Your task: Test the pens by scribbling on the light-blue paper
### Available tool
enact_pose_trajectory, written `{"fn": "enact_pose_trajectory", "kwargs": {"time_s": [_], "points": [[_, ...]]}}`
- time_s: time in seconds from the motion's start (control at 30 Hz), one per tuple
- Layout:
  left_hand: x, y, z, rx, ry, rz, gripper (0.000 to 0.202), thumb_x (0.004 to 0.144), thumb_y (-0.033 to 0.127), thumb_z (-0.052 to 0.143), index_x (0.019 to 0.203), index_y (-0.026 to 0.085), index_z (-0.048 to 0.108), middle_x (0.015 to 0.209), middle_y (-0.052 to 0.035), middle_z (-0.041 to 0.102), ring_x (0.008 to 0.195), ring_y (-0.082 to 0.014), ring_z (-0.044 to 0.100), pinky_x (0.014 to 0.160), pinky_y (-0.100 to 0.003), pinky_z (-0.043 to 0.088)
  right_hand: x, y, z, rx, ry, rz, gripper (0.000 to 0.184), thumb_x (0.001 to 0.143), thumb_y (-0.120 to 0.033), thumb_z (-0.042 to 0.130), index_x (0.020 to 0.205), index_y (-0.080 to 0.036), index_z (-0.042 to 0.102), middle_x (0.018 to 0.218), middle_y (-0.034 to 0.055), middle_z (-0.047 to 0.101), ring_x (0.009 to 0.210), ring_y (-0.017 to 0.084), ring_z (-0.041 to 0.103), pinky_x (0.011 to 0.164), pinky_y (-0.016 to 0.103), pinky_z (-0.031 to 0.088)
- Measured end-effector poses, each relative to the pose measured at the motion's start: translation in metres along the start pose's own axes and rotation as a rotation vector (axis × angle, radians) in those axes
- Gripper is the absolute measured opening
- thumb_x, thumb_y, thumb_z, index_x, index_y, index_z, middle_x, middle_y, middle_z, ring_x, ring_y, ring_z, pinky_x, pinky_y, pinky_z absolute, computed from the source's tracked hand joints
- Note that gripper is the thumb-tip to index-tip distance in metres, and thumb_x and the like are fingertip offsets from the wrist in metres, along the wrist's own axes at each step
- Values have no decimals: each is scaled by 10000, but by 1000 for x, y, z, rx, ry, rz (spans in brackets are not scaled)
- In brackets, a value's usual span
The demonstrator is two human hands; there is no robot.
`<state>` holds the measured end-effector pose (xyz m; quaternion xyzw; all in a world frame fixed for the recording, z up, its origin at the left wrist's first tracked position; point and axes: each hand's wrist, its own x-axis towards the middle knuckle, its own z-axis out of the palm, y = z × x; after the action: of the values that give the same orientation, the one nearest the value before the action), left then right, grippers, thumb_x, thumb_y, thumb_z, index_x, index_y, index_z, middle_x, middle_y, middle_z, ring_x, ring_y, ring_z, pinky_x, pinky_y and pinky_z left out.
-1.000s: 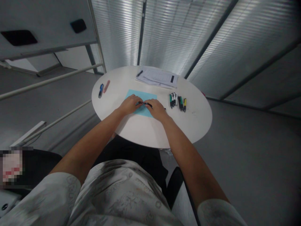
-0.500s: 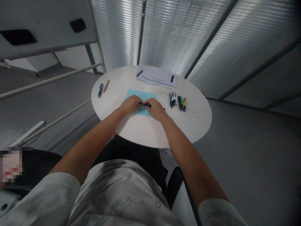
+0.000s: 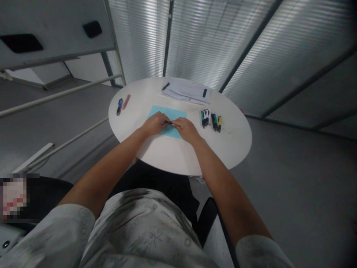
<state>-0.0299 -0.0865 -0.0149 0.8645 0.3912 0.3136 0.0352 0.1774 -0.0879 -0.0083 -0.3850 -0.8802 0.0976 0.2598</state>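
Note:
My left hand (image 3: 154, 123) is closed, pinching one end of a slim dark pen (image 3: 170, 123). The other end sits between the fingertips of my right hand (image 3: 185, 128), which is closed too. Between the two hands the pen lies roughly level, its ends hidden by my fingers. It looks thinner on the right side, but is too small to show whether it is in one piece. Under both hands lies a light blue sheet (image 3: 180, 114) on the round white table (image 3: 167, 156).
Right of my hands lie several pens (image 3: 205, 118) and a yellow and black pen (image 3: 219, 123). A stack of papers (image 3: 185, 92) sits at the back. On the left are a blue pen (image 3: 119, 107) and a pinkish stick (image 3: 126, 101). A whiteboard frame (image 3: 83, 86) stands left.
The part of the pen by my right fingers looked thicker and darker before and is now thinner. My right hand has shifted slightly; the left has barely moved.

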Motion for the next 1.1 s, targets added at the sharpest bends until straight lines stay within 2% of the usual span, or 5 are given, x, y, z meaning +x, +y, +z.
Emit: {"fn": "enact_pose_trajectory", "kwargs": {"time_s": [0.33, 0.6, 0.8, 0.93, 1.1], "points": [[0, 3, -2, -11, 3, -14, 128, 835, 223, 587, 889, 178, 693, 892, -73, 693, 901, -204, 594, 850, -354, 475, -3, -4, 2, 29, 93, -5, 253, 855, -146, 578, 1096, -200, 636, 1047, 78, 583, 982, 205, 559, 891, 355, 461], [-1, 0, 0, -26, 40, -22, 140, 850, 235, 577, 904, 176, 692, 899, -73, 697, 902, -203, 594, 873, -377, 469, -2, -3, -3, -8, 12, 7, 260, 969, -254, 441, 1033, -217, 690, 994, 84, 644, 982, 227, 572, 907, 391, 449], [0, 2, -1, -34, 31, -31, 127, 839, 220, 579, 882, 181, 692, 889, -74, 691, 899, -206, 593, 856, -377, 473, -4, -4, -2, -4, 69, 36, 252, 874, -185, 562, 1120, -216, 606, 1081, 77, 588, 988, 213, 566, 872, 374, 468], [0, 1, 0, -32, 49, -38, 117, 841, 215, 583, 883, 180, 685, 886, -67, 690, 895, -201, 597, 867, -368, 469, -2, 0, -1, -22, 49, 24, 179, 916, -203, 515, 1048, -214, 634, 1041, 74, 600, 980, 214, 564, 873, 367, 457], [0, -1, 1, -29, 44, -53, 119, 846, 217, 582, 897, 183, 684, 900, -66, 694, 911, -208, 592, 879, -376, 465, -1, -1, -3, -47, 14, 23, 254, 967, -249, 431, 1048, -212, 669, 983, 84, 631, 973, 229, 563, 896, 387, 441]]}}
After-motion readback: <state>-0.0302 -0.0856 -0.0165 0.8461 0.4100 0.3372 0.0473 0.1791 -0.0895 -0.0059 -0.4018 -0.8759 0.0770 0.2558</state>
